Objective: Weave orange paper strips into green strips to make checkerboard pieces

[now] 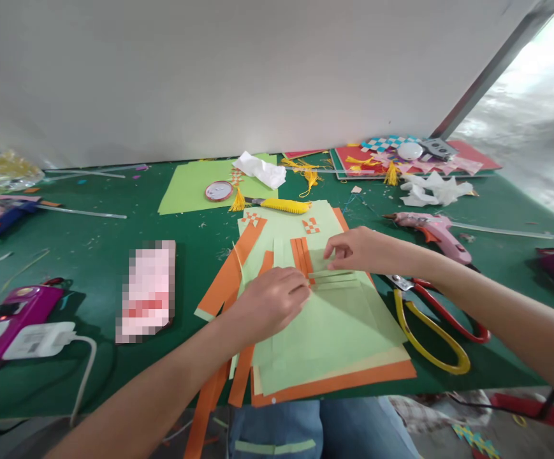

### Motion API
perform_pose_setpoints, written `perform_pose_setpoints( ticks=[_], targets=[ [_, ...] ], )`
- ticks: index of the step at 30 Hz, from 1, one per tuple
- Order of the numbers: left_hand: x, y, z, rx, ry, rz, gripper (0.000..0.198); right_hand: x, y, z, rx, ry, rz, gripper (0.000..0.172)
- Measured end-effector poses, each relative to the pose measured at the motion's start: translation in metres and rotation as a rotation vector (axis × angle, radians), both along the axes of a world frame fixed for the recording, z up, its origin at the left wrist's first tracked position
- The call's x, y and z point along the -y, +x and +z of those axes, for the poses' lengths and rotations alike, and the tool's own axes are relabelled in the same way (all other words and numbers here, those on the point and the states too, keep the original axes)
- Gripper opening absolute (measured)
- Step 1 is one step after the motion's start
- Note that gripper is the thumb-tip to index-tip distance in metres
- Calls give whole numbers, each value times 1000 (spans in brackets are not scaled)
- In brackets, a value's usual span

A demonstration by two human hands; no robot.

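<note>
A light green paper sheet (pixel 334 331) lies in front of me on top of an orange sheet (pixel 353 381). Slits are cut across its upper part, and orange paper strips (pixel 301 255) are woven through them. My left hand (pixel 271 299) lies on the sheet with its fingers curled down beside the orange strips. My right hand (pixel 357 250) pinches the green paper at the slits, just right of the strips. More loose orange strips (pixel 231 271) lie to the left of the sheet.
Red-and-yellow scissors (pixel 430 325) and a pink glue gun (pixel 432 231) lie right of the sheet. A yellow craft knife (pixel 281 205), a tape roll (pixel 218 190) and crumpled tissue (pixel 260 169) sit behind. A magenta glue gun (pixel 16 312) and a pixelated pink object (pixel 146 290) are at left.
</note>
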State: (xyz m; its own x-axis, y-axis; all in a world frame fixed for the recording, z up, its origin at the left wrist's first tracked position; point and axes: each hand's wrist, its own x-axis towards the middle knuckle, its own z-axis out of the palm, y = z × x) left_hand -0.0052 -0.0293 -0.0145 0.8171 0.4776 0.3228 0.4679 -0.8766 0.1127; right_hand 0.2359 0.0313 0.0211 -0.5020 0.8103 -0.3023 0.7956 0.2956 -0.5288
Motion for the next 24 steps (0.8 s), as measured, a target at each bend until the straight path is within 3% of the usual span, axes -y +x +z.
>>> perform_pose_setpoints(
  ticks=[2,4,7,10,14,24],
  targets=[
    [1,0,-1,-4,22,14,20,9,7,-1,67,140,-13,19],
    [1,0,-3,-1,41,27,21,20,9,-4,102,383,9,20],
    [-1,1,-2,-6,49,32,23,37,3,-11,18,614,174,20],
    [-5,1,6,-34,-14,38,23,52,-9,-18,9,631,302,18],
    [-14,-2,18,-74,-195,58,23,61,-18,-26,8,642,303,17],
    [-17,-7,1,-59,1,77,27,57,-15,-39,-70,660,166,35]
  ],
)
